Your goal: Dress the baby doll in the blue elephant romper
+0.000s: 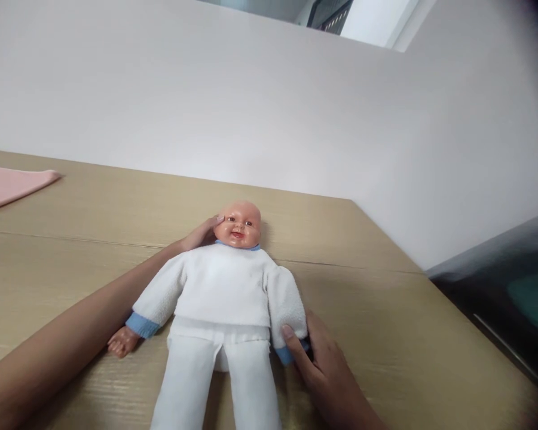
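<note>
A baby doll [224,286] in a white fleece top with blue cuffs and white trousers lies face up on the wooden table. My left hand [203,233] is at the side of the doll's head, thumb on its cheek and the other fingers hidden behind the head. At the doll's other arm, my right hand [325,358] closes round the sleeve just above the blue cuff, thumb on top. The doll's hand on that side is hidden, while its other hand rests near my left forearm. The lower legs run out of view.
On the table [363,310], a pink cloth [13,185] lies at the far left. A white wall [161,89] stands behind the table, with an opening at the top. Beyond the right table edge is a dark object [511,286], too blurred to name.
</note>
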A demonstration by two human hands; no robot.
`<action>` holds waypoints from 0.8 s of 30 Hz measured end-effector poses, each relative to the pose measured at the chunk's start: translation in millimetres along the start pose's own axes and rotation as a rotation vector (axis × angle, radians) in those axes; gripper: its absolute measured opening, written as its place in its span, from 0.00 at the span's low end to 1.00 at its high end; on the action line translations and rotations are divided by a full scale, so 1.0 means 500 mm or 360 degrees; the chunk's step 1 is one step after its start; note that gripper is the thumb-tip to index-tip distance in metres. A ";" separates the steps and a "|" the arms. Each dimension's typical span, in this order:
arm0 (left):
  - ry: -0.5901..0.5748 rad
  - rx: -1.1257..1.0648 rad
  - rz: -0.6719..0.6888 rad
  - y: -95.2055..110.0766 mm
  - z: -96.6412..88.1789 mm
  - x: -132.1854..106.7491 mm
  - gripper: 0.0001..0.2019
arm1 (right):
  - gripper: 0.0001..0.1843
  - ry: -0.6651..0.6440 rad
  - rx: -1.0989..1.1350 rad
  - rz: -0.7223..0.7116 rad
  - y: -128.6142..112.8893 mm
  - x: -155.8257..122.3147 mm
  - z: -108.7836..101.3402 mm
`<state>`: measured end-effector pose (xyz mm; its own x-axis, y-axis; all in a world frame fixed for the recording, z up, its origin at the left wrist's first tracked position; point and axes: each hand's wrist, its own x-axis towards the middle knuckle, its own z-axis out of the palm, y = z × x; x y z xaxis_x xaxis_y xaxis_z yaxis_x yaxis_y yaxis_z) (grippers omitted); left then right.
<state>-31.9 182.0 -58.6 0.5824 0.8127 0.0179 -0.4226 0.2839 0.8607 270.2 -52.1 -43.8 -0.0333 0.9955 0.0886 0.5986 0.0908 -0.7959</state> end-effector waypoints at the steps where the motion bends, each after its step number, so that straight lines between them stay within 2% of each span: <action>1: -0.0006 -0.0005 0.0001 0.002 0.002 -0.001 0.29 | 0.25 -0.0013 -0.0012 0.0014 0.000 0.001 0.000; 3: 0.0041 0.0003 0.0019 0.005 0.005 -0.005 0.28 | 0.27 -0.0046 -0.0033 0.0042 -0.001 0.002 0.001; 7: 0.0262 0.0122 0.0169 0.007 0.002 -0.012 0.21 | 0.28 -0.0050 -0.0051 0.0035 -0.001 0.003 0.002; 13: 0.0234 0.0168 0.0221 0.003 -0.006 -0.010 0.21 | 0.26 -0.0040 -0.0047 -0.0003 0.004 0.001 0.000; 20: 0.0319 0.0124 0.0157 -0.004 0.005 -0.007 0.23 | 0.26 -0.0053 0.0002 -0.0015 0.004 0.000 -0.003; 24: 0.0260 0.0104 0.0116 -0.005 0.003 -0.007 0.26 | 0.25 -0.0067 -0.0014 -0.0013 0.003 0.002 -0.004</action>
<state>-31.7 177.3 -60.1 0.4288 0.9034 0.0033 -0.4104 0.1915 0.8916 272.7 -51.1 -43.9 -0.0719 0.9950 0.0695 0.6054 0.0989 -0.7898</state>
